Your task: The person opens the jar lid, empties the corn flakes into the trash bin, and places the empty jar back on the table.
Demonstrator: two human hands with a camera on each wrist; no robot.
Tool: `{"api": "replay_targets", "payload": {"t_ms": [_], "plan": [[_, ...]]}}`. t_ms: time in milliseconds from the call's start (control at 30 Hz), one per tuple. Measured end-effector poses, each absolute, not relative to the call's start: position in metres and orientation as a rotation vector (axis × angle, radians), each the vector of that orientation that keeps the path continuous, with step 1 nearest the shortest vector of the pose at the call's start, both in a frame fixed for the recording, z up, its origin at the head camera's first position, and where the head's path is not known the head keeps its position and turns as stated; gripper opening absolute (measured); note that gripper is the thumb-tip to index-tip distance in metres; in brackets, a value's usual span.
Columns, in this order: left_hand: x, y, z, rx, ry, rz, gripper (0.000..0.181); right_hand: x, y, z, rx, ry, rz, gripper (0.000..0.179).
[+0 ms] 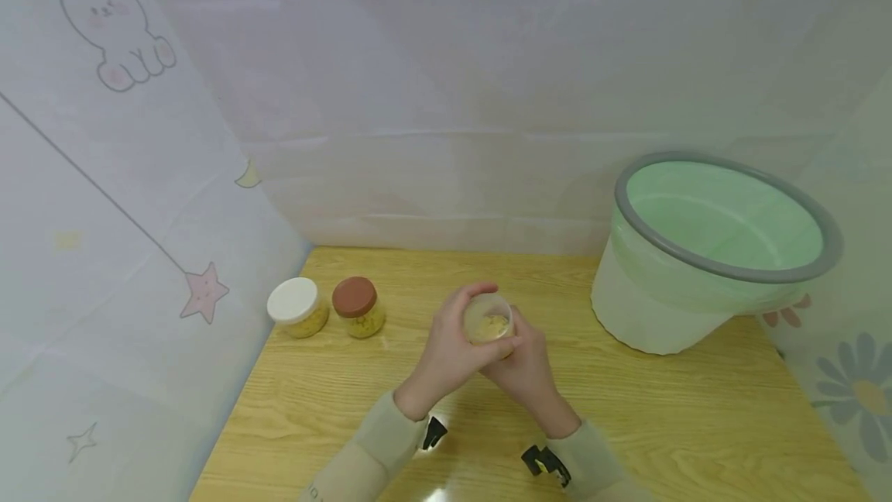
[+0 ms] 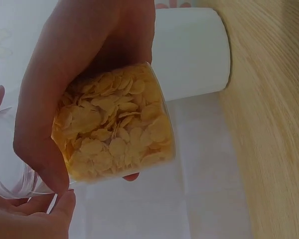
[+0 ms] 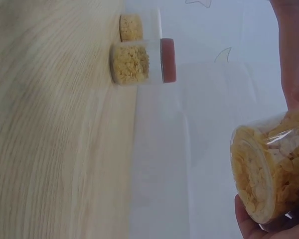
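Observation:
Both hands hold a clear jar (image 1: 490, 319) of pale yellow flakes above the middle of the table. My left hand (image 1: 449, 335) curls round its side, thumb toward me and fingers on the far side. On the opposite side my right hand (image 1: 524, 362) grips the same jar, its fingers partly hidden behind it. The left wrist view shows the flakes (image 2: 117, 132) filling the lower part, with the clear upper end between the two hands. Seen from the right wrist, the jar's round base (image 3: 251, 174) is off the table.
At the back left stand a flake jar with a white lid (image 1: 293, 300) and another with a red-brown lid (image 1: 355, 297). A large pale green bucket (image 1: 655, 277) with a grey rim stands at the right. Printed sheets (image 1: 432, 99) enclose the wooden table (image 1: 279, 424).

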State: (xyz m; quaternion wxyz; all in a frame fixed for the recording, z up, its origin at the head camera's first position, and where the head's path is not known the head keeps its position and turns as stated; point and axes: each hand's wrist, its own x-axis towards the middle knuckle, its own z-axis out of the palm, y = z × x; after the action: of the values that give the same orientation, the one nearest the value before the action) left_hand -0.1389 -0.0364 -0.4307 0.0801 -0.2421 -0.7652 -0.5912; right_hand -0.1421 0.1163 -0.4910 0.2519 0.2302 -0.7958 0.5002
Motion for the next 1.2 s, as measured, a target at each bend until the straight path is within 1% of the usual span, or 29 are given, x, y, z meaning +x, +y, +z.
{"api": "replay_targets", "payload": {"t_ms": [233, 433, 633, 867, 1100, 1200], "plan": [[-0.139, -0.036, -0.433, -0.745, -2.271, -1.745, 0.070, -0.139, 0.117, -0.489, 0.567, -2.190, 1.286, 0.057], [-0.138, -0.040, -0.435, -0.729, -2.290, -1.720, 0.073, -0.142, 0.125, -0.491, 0.498, -2.206, 1.352, 0.061], [-0.136, -0.043, -0.436, -0.741, -2.264, -1.705, 0.066, -0.144, 0.131, -0.489, 0.431, -2.211, 1.410, 0.065], [-0.136, -0.043, -0.436, -0.747, -2.250, -1.689, 0.056, -0.144, 0.134, -0.487, 0.391, -2.240, 1.430, 0.064], [-0.136, -0.041, -0.434, -0.738, -2.252, -1.769, 0.064, -0.140, 0.128, -0.487, 0.473, -2.224, 1.419, 0.057], [-0.136, -0.040, -0.433, -0.734, -2.268, -1.773, 0.067, -0.139, 0.123, -0.488, 0.506, -2.220, 1.380, 0.057]]}}
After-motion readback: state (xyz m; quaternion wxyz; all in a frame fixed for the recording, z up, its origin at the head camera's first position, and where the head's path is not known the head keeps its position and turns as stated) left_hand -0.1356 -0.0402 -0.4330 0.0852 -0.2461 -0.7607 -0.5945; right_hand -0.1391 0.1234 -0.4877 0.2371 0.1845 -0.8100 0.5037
